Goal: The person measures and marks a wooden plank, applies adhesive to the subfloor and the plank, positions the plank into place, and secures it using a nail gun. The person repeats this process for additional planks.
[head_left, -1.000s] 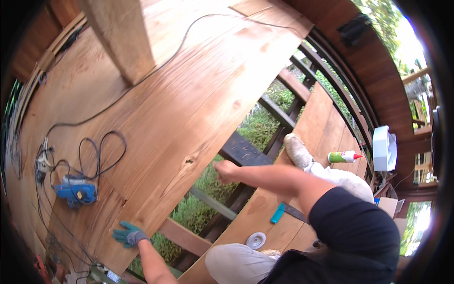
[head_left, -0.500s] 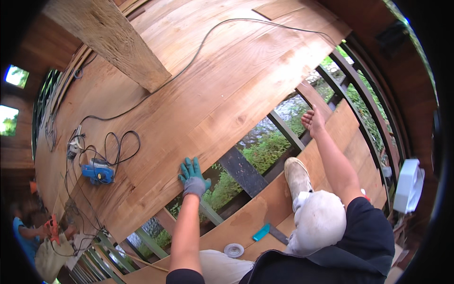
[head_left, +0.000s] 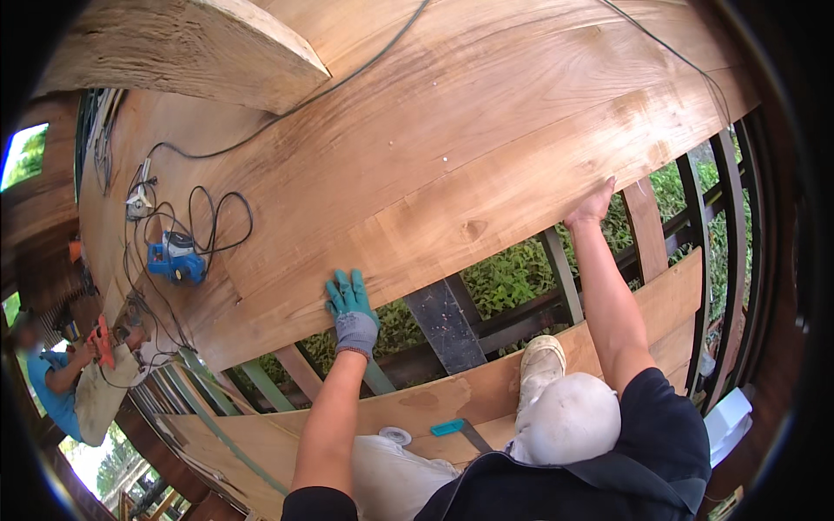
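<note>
My left hand point(head_left: 354, 317), in a teal and grey work glove, lies with fingers spread on the near edge of the wooden floorboards point(head_left: 417, 234). It grips nothing. My bare right hand point(head_left: 592, 207) is against the same edge farther right, its thumb side up; most of its fingers are hidden at the board. Between the hands, the edge runs above dark and green joists point(head_left: 563, 273), with a speckled black strip point(head_left: 446, 326) below. My boot point(head_left: 540, 360) rests on the lower planks, near a turquoise-handled tool with a flat grey blade point(head_left: 448, 426).
A blue power tool point(head_left: 176, 259) and tangled black cords lie on the boards at left. A thick wooden post point(head_left: 200, 52) rises at upper left. Another person point(head_left: 56, 382) holds an orange tool at far left. Gaps between joists show plants beneath. A white disc point(head_left: 395, 436) lies by my leg.
My right hand has gone from above the open joists to the floorboards' edge. My left hand stays on the edge. The view has turned, shifting the whole scene.
</note>
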The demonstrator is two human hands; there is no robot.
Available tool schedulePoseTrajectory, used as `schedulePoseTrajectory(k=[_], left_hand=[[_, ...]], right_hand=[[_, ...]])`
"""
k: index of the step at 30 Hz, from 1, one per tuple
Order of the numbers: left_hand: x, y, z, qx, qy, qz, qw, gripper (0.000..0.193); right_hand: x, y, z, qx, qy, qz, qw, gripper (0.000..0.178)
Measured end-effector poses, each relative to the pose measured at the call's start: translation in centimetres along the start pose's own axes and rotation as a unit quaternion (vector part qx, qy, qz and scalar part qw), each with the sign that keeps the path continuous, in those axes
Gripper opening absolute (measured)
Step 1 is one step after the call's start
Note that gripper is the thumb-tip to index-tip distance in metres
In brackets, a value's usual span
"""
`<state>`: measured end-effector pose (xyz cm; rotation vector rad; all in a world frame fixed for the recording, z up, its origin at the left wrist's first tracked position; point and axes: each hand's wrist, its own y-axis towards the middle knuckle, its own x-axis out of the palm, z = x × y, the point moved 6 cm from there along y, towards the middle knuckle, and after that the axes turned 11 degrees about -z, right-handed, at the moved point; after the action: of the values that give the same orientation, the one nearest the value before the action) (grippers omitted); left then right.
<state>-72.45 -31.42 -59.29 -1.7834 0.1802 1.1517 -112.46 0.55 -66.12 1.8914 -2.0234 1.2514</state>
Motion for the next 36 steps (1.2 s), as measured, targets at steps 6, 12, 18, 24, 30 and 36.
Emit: schedulePoseTrajectory(k=[6,12,18,24,30,36], left_hand=[[0.1,0.8,0.6,0.03,-0.061,0.007,0.998,0.104],[-0.7,1.2,-0.3,-0.032,0.002,-0.107,0.994,0.11],[0.6,0.7,0.0,-0.036,0.047,-0.101,0.993,0.114],[0.2,1.8,-0.1,-0.005,-0.035,-0.119,0.992,0.111],[-0.6,3.9,-1.4,0.044,-0.107,-0.012,0.993,0.07],[-4.6,-7.0,3.9,0.186,-0.257,0.018,0.948,0.048]], right_hand=[[-2.8,2.3,1.2,-0.069,0.039,0.072,0.994,0.082],[-3.0,-1.3,0.6,0.069,0.029,0.064,0.995,0.086],[-2.8,-0.1,1.8,-0.037,0.171,0.072,0.982,0.085],[-4.3,2.6,1.4,-0.06,0.031,0.08,0.994,0.088],[-7.0,5.5,0.8,0.011,-0.241,0.127,0.962,0.075],[-7.9,-0.6,-4.8,-0.175,-0.666,0.145,0.71,0.059]])
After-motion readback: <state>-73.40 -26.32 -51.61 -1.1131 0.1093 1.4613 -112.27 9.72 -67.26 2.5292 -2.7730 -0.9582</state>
